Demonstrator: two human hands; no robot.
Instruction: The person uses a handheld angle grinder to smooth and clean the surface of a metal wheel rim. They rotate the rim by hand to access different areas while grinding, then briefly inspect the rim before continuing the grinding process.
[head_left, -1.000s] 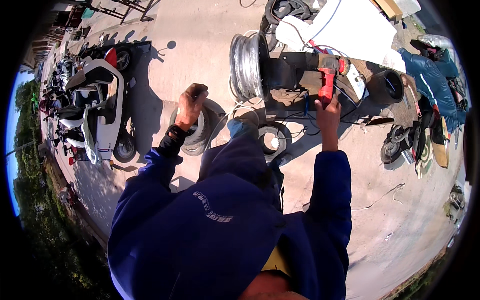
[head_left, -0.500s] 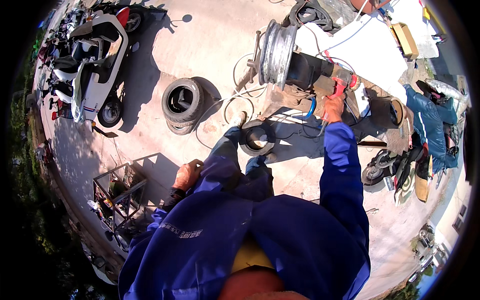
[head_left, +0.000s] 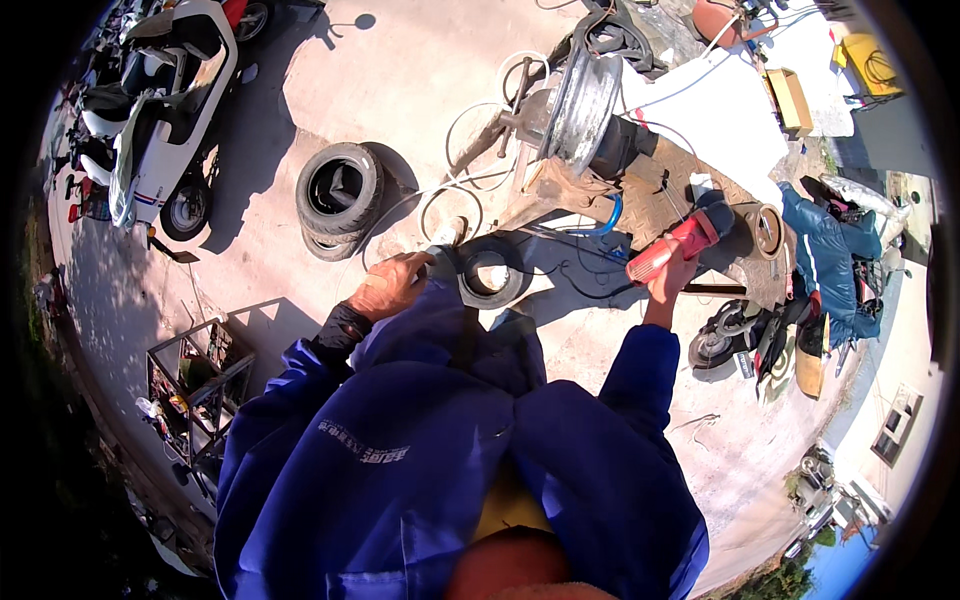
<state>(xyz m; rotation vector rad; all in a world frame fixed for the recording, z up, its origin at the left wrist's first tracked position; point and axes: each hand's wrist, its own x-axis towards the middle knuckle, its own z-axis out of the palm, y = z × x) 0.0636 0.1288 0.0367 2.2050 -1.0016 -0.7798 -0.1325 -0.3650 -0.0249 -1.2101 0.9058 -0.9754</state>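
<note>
My right hand (head_left: 670,280) is closed around the body of a red angle grinder (head_left: 668,252), held beside the right end of a low, worn workbench (head_left: 665,170). The grinder's dark head points up and to the right. A bare metal wheel rim (head_left: 583,110) stands upright on the bench's left part, apart from the grinder. My left hand (head_left: 388,286) lies over my bent left knee, fingers stretched out, holding nothing that shows. A small tyre (head_left: 490,272) lies on the ground between my feet and the bench.
Stacked tyres (head_left: 345,190) lie left of the bench, with a pale hose (head_left: 425,195) looping nearby. A white scooter (head_left: 185,120) is parked far left. A metal frame cart (head_left: 205,385) stands at lower left. A yellow box (head_left: 790,100) and blue covering (head_left: 825,260) are on the right.
My right hand has brought the grinder down from the bench top toward me and turned it. My left hand has slid forward onto the knee. The view has shifted a little.
</note>
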